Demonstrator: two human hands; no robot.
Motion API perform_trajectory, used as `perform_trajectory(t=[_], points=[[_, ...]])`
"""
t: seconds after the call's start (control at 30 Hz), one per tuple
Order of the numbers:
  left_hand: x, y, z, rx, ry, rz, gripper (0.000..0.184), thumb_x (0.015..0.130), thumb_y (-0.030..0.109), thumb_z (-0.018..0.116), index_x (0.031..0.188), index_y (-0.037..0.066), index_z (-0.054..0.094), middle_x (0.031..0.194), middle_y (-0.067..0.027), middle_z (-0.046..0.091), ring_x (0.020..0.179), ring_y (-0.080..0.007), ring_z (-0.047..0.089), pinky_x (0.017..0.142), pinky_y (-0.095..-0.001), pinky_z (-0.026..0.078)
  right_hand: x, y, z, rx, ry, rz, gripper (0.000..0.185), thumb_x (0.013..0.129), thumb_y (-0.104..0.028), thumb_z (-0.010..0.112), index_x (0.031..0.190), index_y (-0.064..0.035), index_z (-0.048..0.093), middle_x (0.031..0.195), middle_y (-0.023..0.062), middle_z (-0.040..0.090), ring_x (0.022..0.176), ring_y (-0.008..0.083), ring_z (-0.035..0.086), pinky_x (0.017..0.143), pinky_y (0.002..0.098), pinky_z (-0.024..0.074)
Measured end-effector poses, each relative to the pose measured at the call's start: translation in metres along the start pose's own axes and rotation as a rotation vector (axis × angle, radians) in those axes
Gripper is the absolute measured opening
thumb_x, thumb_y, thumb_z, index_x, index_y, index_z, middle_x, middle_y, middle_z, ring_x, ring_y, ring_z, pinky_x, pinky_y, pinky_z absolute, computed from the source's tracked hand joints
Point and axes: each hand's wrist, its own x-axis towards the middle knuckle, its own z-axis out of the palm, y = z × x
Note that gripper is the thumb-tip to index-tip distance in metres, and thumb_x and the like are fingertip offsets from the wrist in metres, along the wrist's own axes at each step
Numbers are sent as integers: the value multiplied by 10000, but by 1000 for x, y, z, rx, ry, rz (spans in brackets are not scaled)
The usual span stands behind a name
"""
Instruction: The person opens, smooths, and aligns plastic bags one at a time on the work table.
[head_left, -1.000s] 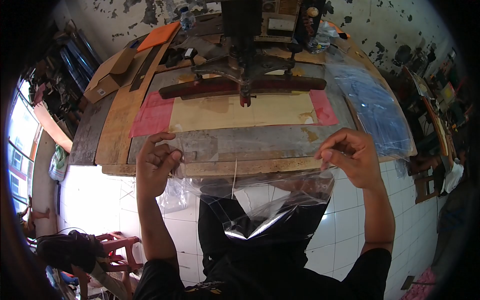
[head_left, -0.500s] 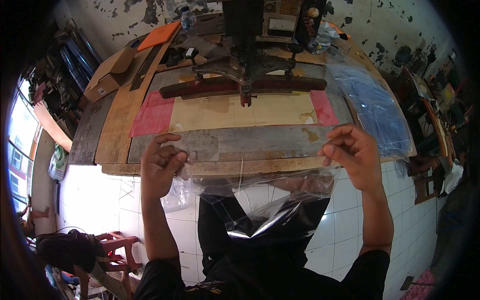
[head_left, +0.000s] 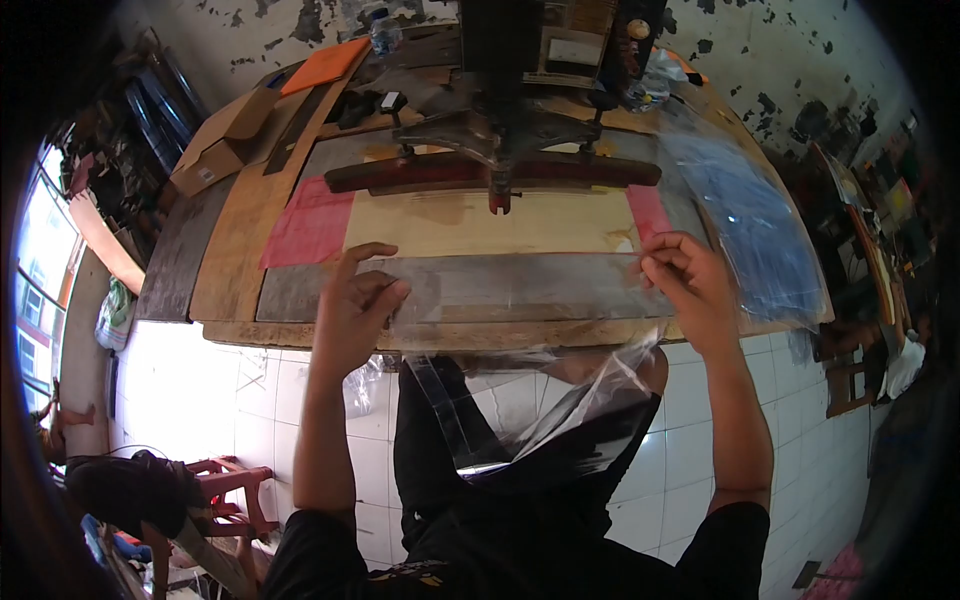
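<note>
A clear plastic sheet (head_left: 540, 400) hangs between my hands, over the table's front edge and above my lap. My left hand (head_left: 362, 305) pinches its left upper corner, thumb against fingers. At the right upper corner, my right hand (head_left: 688, 285) is closed on the same sheet. Beyond the hands, a cream strip with pink ends (head_left: 490, 225) lies on the grey work surface. The dark press bar (head_left: 420, 176) with its metal bracket stands over the back of that strip.
Stacked clear bluish plastic sheets (head_left: 760, 220) lie on the table's right side. A cardboard box (head_left: 222, 140) and an orange panel (head_left: 325, 66) are at the back left, near a bottle (head_left: 384, 32). Another person (head_left: 125, 500) and a red stool (head_left: 235, 485) are at lower left.
Both hands have moved forward toward the strip, the left one also to the right, carrying the plastic sheet. The sheet's folds have shifted. The view has moved slightly.
</note>
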Motion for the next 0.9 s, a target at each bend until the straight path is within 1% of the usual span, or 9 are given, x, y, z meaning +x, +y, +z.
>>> perform_trajectory(t=[0.2,0.3,0.4,0.47,0.5,0.6,0.67,0.77,0.9], points=[[39,-23,8,145,1,50,391,1013,19,680,1360,26,499,748,-39,675,662,-60,576,593,-237,432,58,48,7,-253,16,66,171,952,-81,745,1071,23,683,847,76,774,780,104,681,728,275,521],[60,-14,4,408,-53,-24,358,994,39,695,1311,38,530,735,-61,662,654,-85,584,607,-271,451,95,76,9,-358,-20,58,148,914,-98,781,987,17,722,845,82,774,779,124,697,710,287,527],[84,-22,-1,560,-105,36,280,961,44,704,1215,31,589,733,-98,652,668,-136,619,626,-314,476,115,87,17,-497,-24,-3,147,871,-116,814,946,-5,755,832,86,768,781,148,715,703,305,533],[99,-31,-4,652,-153,135,198,953,64,692,1142,18,653,750,-147,660,717,-231,685,670,-373,518,124,86,26,-584,7,93,139,837,-121,830,928,-30,778,838,106,769,769,192,727,713,339,543],[104,-37,-5,650,-151,132,198,953,64,692,1142,18,653,750,-147,660,717,-231,685,670,-373,518,127,85,29,-586,3,92,139,837,-121,830,928,-30,778,838,106,769,769,192,727,713,339,543],[116,-51,-5,634,-164,253,176,955,72,678,1122,21,697,850,-175,694,793,-312,717,732,-426,549,125,86,33,-669,2,88,130,842,-115,824,935,-33,788,880,130,754,801,248,723,726,376,543],[113,-51,-2,791,-165,294,198,952,72,665,1137,53,735,980,-189,708,907,-349,727,804,-459,559,119,88,36,-726,35,-111,117,873,-107,802,957,-24,794,921,152,727,860,298,706,759,410,538],[106,-45,6,897,-149,162,213,953,81,661,1145,60,751,1109,-166,698,971,-336,711,822,-455,566,114,83,38,-805,26,-169,113,909,-93,772,985,-11,791,954,153,698,898,316,681,788,421,531],[95,-44,10,1184,-151,249,301,890,105,661,1181,83,733,1199,-128,663,1101,-305,675,862,-435,556,105,73,36,-787,-9,-90,124,931,-77,748,1025,-12,797,967,152,682,883,324,666,805,417,532]])
